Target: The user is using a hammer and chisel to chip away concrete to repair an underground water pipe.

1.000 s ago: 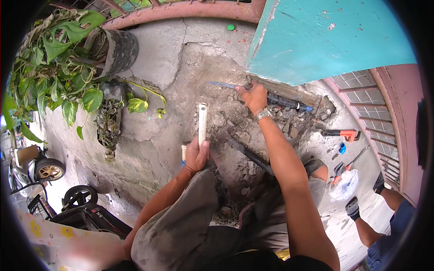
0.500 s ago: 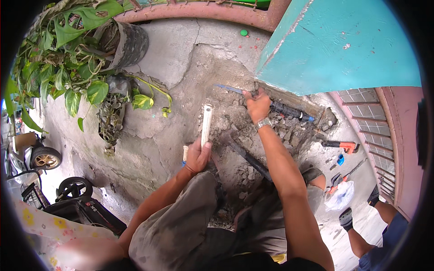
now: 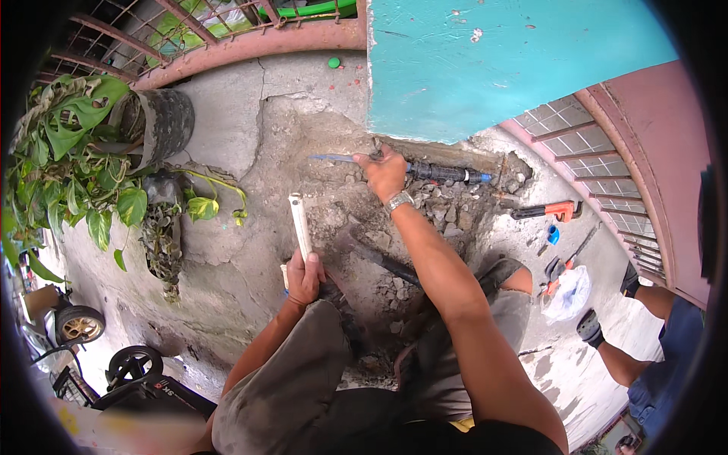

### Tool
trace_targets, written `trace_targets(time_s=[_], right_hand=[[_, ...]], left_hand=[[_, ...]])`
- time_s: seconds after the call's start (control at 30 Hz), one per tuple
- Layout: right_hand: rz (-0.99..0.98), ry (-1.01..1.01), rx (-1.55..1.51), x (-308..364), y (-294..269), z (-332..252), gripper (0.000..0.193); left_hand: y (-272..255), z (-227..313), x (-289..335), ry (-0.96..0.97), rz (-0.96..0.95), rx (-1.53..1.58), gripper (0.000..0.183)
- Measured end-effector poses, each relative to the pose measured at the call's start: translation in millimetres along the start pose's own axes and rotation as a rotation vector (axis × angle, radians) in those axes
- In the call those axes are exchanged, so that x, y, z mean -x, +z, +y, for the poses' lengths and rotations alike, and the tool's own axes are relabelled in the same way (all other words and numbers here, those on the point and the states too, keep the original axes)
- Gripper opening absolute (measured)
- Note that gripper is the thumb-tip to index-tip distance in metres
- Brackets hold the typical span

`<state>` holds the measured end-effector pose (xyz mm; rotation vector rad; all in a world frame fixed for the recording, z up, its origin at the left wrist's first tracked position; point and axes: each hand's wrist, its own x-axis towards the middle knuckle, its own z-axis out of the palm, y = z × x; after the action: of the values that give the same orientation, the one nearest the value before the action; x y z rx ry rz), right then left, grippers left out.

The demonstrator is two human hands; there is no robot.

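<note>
My left hand is closed around a long white flat bar with a hole near its upper end, held upright beside my left knee. At the broken trench, my right hand is closed at a thin blue pipe, whose end shows to the left of the fingers. Right of that hand, a black fitting with a blue end lies in line with it among rubble. My fingers partly hide the join. Below, a pick-like tool with a dark handle lies on the broken ground, partly behind my right forearm.
Potted plants stand at the left. A turquoise pillar rises beyond the trench. On the right lie an orange-handled pipe wrench, a blue fitting and a plastic bag. Another person's legs are at lower right.
The whole view has shifted, so the scene sits further left. Both hands keep their holds; the white bar now leans slightly left at its top.
</note>
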<state>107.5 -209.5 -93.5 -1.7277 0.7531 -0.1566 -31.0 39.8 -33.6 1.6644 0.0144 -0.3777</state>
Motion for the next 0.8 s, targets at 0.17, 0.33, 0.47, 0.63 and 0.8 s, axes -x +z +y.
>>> trace_targets(time_s=[0.17, 0.33, 0.47, 0.63, 0.8], right_hand=[[-0.062, -0.071, 0.065, 6, -2, -21, 0.091], [0.027, 0.109, -0.103, 8, -1, -7, 0.087], [-0.071, 0.150, -0.206, 24, -1, -45, 0.082], [0.009, 0.080, -0.189, 37, 9, -49, 0.080], [0.142, -0.040, -0.057, 31, 4, -48, 0.071]], left_hand=[[-13, 1, -1, 0.004, -0.025, -0.004, 0.041], [-5, -4, -3, 0.008, -0.078, -0.016, 0.034], [-17, 2, -6, -0.004, -0.027, -0.018, 0.032], [-20, -3, 3, -0.023, -0.038, -0.034, 0.031], [-8, 2, -3, -0.006, -0.083, -0.104, 0.032]])
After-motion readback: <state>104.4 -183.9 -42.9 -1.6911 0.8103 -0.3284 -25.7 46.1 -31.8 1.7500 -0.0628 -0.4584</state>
